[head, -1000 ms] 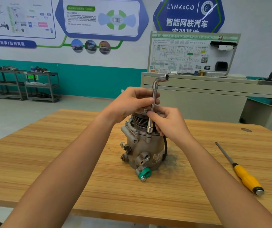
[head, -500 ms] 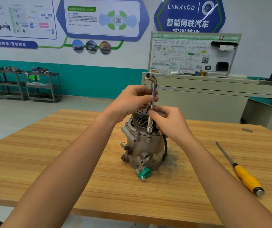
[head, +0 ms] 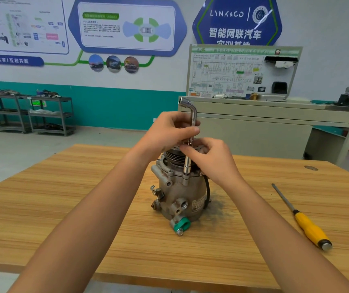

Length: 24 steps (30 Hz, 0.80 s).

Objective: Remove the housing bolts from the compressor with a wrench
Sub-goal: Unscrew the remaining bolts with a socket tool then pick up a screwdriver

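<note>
Head view: your compressor (head: 182, 193) stands upright just right of the centre of the frame, on the wooden table (head: 63, 208), with its pulley end up and a green-capped port at its foot towards you. The L-shaped socket wrench (head: 188, 163) stands nearly vertical over it. Its socket is down on a housing bolt (head: 185, 178) at the flange on the near side of the body, and its short bent arm points to the upper left.

Your left hand (head: 169, 132) is curled round the upper shaft just below the bend, thumb laid across it. Your right hand (head: 209, 157) pinches the lower shaft between thumb and fingertips, just above the socket, and lies against the pulley. Both hands hold the wrench; neither holds the compressor body.

A yellow-handled screwdriver (head: 308, 227) lies untouched at the lower right of the frame, well apart from the compressor.

As for progress, you look to be early in the job. No loose bolt shows anywhere on the table, and the bolt under the socket sits low in its boss, so it seems barely backed out, if at all. What looks like another bolt head sits on the flange just left of the socket. Bolts on the far side are hidden, so you cannot count what remains from here.
</note>
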Each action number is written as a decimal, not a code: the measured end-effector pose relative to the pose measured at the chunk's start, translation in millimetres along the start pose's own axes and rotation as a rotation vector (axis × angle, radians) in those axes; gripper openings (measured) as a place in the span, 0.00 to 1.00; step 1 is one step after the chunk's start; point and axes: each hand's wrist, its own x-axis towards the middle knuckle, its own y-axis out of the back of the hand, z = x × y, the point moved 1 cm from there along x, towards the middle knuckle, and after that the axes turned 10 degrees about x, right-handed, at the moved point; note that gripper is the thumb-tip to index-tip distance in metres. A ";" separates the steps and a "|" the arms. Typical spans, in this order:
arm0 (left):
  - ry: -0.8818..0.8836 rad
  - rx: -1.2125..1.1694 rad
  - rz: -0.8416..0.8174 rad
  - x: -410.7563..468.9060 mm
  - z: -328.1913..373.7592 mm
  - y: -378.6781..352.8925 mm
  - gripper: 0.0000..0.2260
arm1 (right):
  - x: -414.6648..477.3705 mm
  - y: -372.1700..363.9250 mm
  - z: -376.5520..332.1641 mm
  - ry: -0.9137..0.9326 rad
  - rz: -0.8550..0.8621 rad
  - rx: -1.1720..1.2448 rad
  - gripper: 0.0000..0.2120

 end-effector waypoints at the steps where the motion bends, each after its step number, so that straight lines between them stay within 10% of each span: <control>1: -0.003 0.012 0.036 0.2 -0.2 -1.4 0.07 | 0.2 -0.4 -1.9 0.015 0.012 -0.026 0.10; 8: 0.012 0.043 -0.136 1.3 3.0 9.7 0.08 | 3.9 7.4 -10.3 -0.018 -0.163 -0.085 0.07; 15: 0.000 0.286 0.128 8.7 -2.1 -4.5 0.11 | 9.5 3.4 -13.6 0.082 0.038 -0.092 0.08; 24: 0.003 0.040 -0.049 1.3 0.5 12.2 0.05 | 8.5 1.8 -14.5 0.022 -0.120 0.026 0.08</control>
